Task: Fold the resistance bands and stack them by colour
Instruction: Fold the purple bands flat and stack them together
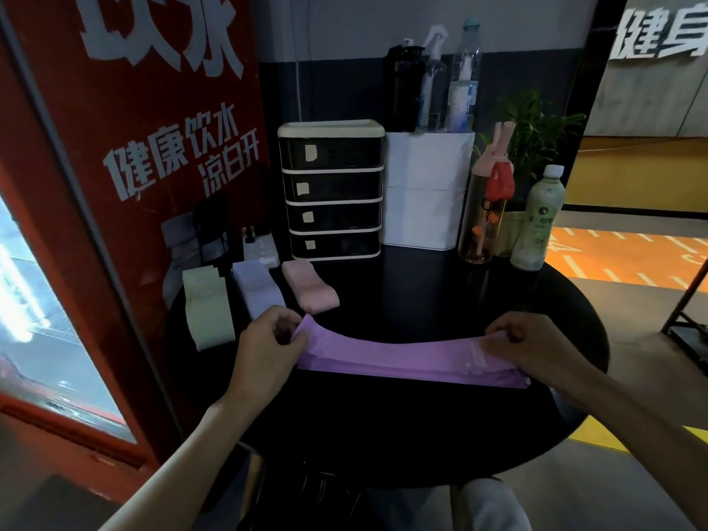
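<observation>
A purple resistance band (398, 358) lies stretched flat across the middle of the round black table (402, 431). My left hand (268, 346) pinches its left end, which is lifted slightly off the table. My right hand (536, 348) grips its right end, held down near the table. Behind my left hand lie three folded stacks side by side: a pale green stack (207, 304) on the left, a light lavender stack (257, 287) in the middle and a pink stack (309, 287) on the right.
At the table's back stand a black drawer unit (331, 193), a white box (427, 189) with bottles on top, a pink-capped bottle (486, 208) and a green drink bottle (538, 224). A red vending machine (115, 185) stands close on the left. A power strip (260, 247) lies behind the stacks.
</observation>
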### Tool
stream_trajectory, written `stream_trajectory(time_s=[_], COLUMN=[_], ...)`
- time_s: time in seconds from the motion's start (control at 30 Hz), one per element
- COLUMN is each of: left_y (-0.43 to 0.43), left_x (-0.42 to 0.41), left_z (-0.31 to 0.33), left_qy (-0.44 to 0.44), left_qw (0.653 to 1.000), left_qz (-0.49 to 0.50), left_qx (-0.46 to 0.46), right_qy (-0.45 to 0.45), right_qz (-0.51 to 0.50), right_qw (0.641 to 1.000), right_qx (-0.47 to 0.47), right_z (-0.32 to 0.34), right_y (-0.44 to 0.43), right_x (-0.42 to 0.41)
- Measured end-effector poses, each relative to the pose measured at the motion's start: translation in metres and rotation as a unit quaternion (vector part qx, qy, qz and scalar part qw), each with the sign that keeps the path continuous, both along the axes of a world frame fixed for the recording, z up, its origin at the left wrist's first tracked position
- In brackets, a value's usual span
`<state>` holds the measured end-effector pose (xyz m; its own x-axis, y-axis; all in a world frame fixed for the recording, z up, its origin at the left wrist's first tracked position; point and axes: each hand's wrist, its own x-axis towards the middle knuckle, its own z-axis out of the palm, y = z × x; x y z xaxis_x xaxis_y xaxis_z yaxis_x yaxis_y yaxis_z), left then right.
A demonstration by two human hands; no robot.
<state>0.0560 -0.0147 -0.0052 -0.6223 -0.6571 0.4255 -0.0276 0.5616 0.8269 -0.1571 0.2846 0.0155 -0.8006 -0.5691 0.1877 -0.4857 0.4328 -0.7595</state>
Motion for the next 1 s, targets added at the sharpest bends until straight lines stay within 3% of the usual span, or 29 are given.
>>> stream_trajectory(time_s=[0.2,0.47,0.77,1.0], left_y=[0.001,-0.006,-0.022,-0.028], left_x=[0.002,0.001,-0.01,-0.014], left_z=[-0.005,-0.007,0.016,0.014], left_qy=[-0.024,-0.117,-0.305,-0.303], left_qw=[0.999,0.99,0.926,0.918], left_qz=[-0.016,-0.048,-0.16,-0.179], left_qx=[-0.027,-0.064,-0.152,-0.184], right_qy=[0.003,0.063,0.086,0.105], right_qz=[0.0,0.01,0.056,0.103], right_qw=[1.0,0.99,0.962,0.966], right_qx=[0.014,0.124,0.253,0.213], right_z=[-0.005,-0.014,-0.002,0.001], right_y=[0.001,0.009,0.011,0.005], right_x=[0.003,-0.002,-0.007,-0.004])
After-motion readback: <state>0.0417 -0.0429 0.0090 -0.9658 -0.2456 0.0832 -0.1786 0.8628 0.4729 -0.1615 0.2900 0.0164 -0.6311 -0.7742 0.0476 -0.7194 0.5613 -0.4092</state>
